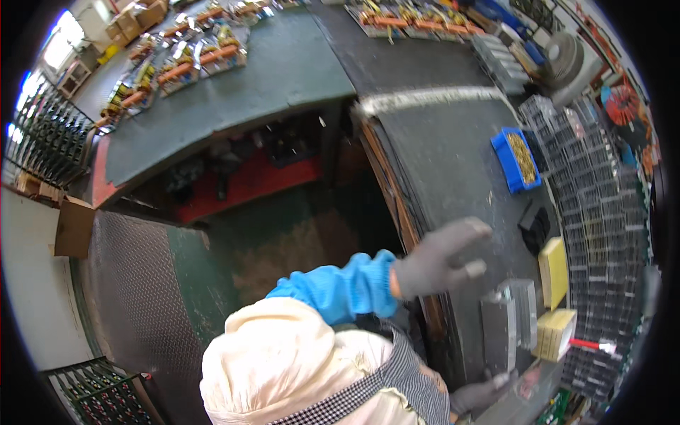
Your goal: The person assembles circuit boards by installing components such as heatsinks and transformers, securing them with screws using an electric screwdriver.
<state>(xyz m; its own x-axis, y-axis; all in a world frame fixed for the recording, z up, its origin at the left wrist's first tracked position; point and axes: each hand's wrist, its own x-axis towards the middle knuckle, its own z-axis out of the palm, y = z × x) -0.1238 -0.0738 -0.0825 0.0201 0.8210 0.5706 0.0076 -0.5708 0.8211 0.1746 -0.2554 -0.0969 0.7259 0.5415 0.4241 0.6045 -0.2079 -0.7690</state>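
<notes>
My left hand (pixel 446 258), in a grey glove and blue sleeve, is over the near edge of the dark workbench (pixel 439 163). Its fingers are stretched out with nothing in them. Farther down the bench edge, my right hand (pixel 485 394), also gloved in grey, has its fingers extended beside the lower end of a grey metal block (pixel 499 333). Whether it touches the block I cannot tell. A second, lighter grey block (pixel 525 312) stands alongside. Just beyond are a yellow box (pixel 554 273), a cream-coloured stack (pixel 554 335) and a red-handled tool (pixel 588 345).
A blue bin (pixel 504 161) of small brass-coloured pieces sits on the bench near a black object (pixel 536 231). Rows of grey cases (pixel 595 205) line the far side. A fan (pixel 564 60) stands at the back. Orange-and-yellow assemblies (pixel 205 60) lie on the green table (pixel 283 64).
</notes>
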